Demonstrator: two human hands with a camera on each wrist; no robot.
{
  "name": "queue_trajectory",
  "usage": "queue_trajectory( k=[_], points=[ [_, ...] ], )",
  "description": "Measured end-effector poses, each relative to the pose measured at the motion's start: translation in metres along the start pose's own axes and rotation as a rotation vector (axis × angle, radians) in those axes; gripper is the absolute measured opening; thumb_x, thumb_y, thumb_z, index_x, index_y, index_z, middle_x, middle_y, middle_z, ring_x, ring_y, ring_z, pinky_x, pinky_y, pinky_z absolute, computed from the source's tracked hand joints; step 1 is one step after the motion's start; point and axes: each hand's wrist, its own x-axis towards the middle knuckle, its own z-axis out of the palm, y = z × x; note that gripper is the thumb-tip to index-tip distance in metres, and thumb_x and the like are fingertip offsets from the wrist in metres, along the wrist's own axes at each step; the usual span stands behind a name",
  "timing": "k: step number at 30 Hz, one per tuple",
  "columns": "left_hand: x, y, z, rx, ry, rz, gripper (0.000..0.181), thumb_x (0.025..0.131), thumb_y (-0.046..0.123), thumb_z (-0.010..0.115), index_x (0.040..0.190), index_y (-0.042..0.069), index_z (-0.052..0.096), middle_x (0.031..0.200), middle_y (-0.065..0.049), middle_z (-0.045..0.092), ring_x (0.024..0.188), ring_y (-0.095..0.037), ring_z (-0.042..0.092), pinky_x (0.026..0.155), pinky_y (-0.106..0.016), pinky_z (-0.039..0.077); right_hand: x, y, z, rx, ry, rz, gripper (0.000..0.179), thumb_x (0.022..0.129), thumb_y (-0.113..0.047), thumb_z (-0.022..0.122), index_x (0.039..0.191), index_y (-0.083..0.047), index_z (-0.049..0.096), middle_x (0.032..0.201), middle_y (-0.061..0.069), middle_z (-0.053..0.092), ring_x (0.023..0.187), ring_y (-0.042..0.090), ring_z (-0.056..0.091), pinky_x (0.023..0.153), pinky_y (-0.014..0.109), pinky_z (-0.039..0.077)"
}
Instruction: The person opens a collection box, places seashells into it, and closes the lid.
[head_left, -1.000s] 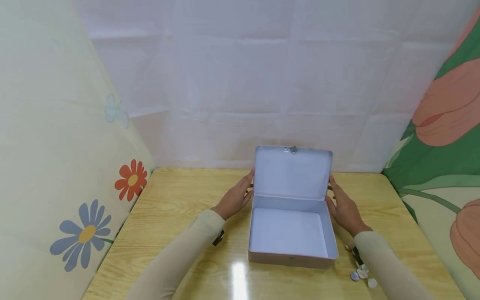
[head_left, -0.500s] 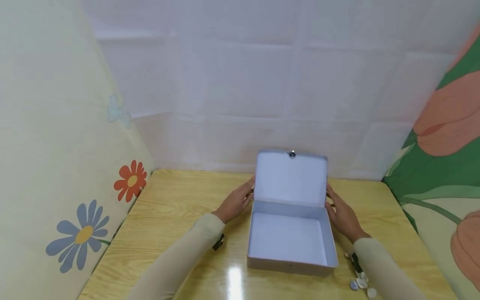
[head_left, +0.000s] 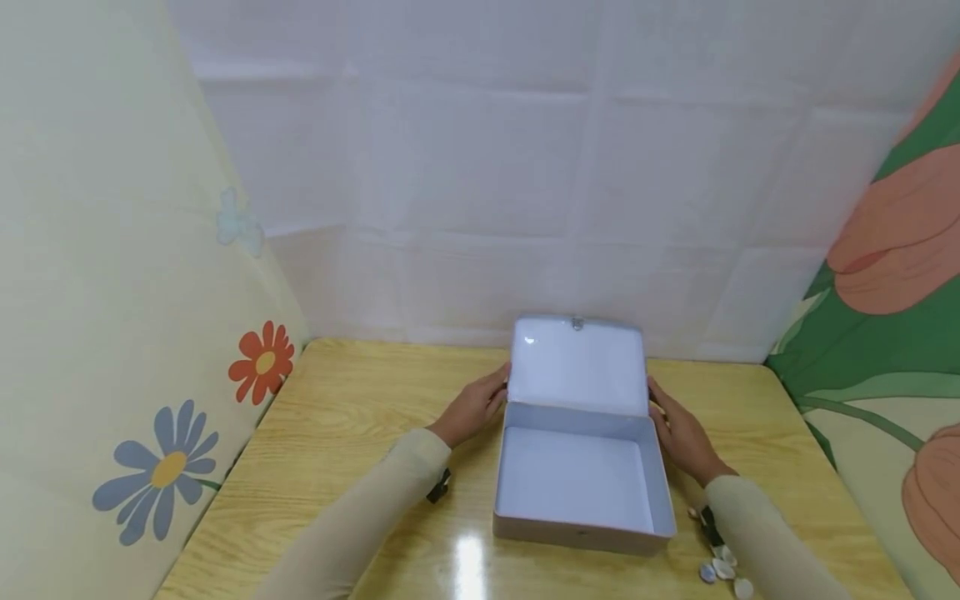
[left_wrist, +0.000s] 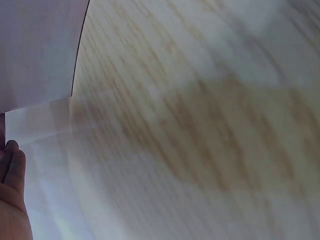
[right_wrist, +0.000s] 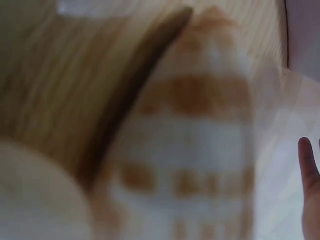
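Observation:
An open metal box with a pale inside stands on the table, its hinged lid tilted back and a small clasp at the lid's top edge. My left hand is at the lid's left edge near the hinge, fingers extended, fingertips right at the edge. On the opposite side my right hand touches the lid's right edge with extended fingers. In the left wrist view the fingers lie close together beyond the box's corner; the right wrist view shows one straight finger. Some fingertips are hidden behind the lid.
Several small shells lie right of the box, beside the right sleeve. A brown-and-white banded shell fills much of the right wrist view. White cloth hangs behind the wooden table, with floral cloths at both sides.
The lid has tipped further backward, its top edge now lower in the view. Both hands have followed it slightly. The head view has shifted a little.

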Motion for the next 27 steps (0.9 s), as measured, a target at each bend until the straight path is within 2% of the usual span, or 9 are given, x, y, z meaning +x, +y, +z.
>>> queue_trajectory(
  k=[8,14,21,27],
  points=[
    [-0.0014,-0.0018,0.0014,-0.046,-0.006,-0.035,0.049,0.1,0.007,0.053,0.145,-0.006,0.038,0.143,-0.02,0.046,0.128,-0.032,0.049,0.105,-0.041,0.042,-0.0016,0.0023,0.0012,-0.051,-0.063,0.078,0.051,0.106,-0.02,0.042,0.153,-0.005,0.03,0.15,0.02,0.038,0.133,0.043,0.039,0.106,0.059,0.033],
    [-0.0025,-0.0027,0.0041,-0.025,-0.002,-0.049,0.046,0.101,0.008,0.053,0.143,-0.006,0.042,0.141,-0.02,0.049,0.126,-0.031,0.051,0.104,-0.041,0.043,-0.002,0.0019,0.0016,-0.045,-0.076,0.09,0.049,0.107,-0.023,0.04,0.151,-0.002,0.033,0.149,0.021,0.039,0.131,0.043,0.041,0.105,0.059,0.034],
    [-0.0064,0.0033,0.0016,-0.097,-0.07,-0.163,0.043,0.103,0.012,0.048,0.144,-0.002,0.043,0.142,-0.019,0.048,0.129,-0.032,0.048,0.105,-0.044,0.041,-0.0024,0.0008,0.0033,-0.053,-0.073,0.037,0.044,0.106,-0.015,0.04,0.146,0.004,0.038,0.143,0.025,0.044,0.127,0.045,0.045,0.104,0.059,0.036],
    [-0.0029,0.0034,0.0009,-0.087,-0.084,-0.184,0.043,0.104,0.014,0.047,0.145,0.0,0.043,0.143,-0.017,0.047,0.131,-0.029,0.047,0.107,-0.041,0.04,-0.0008,0.0004,0.0032,-0.057,-0.079,0.045,0.045,0.107,-0.016,0.038,0.146,0.005,0.038,0.143,0.025,0.044,0.128,0.044,0.045,0.105,0.058,0.035]
  ],
)
